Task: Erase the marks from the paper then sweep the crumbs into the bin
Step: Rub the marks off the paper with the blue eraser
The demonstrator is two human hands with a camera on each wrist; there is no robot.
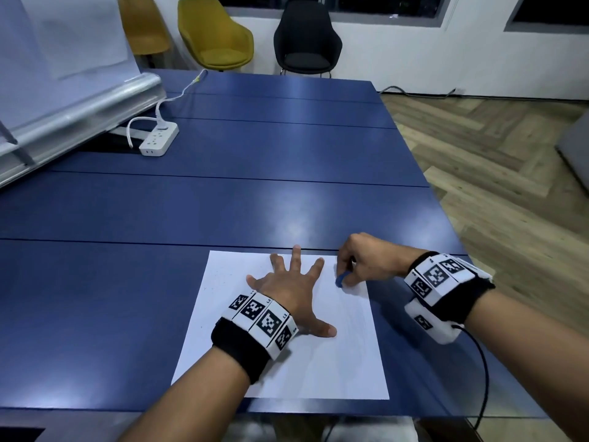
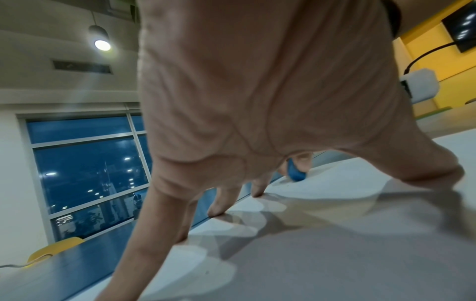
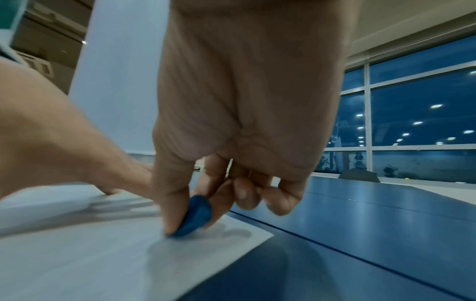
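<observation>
A white sheet of paper lies on the blue table near the front edge. My left hand lies flat on it with fingers spread, pressing the paper down; the spread fingers touch the sheet in the left wrist view. My right hand pinches a small blue eraser between thumb and fingers, its tip on the paper near the far right corner. The eraser shows clearly in the right wrist view, and also in the left wrist view. Faint specks dot the paper's left part. No bin is in view.
A white power strip with its cable lies at the back left of the table, beside a leaning whiteboard. Yellow chairs and a black chair stand beyond the far edge. Wood floor lies to the right.
</observation>
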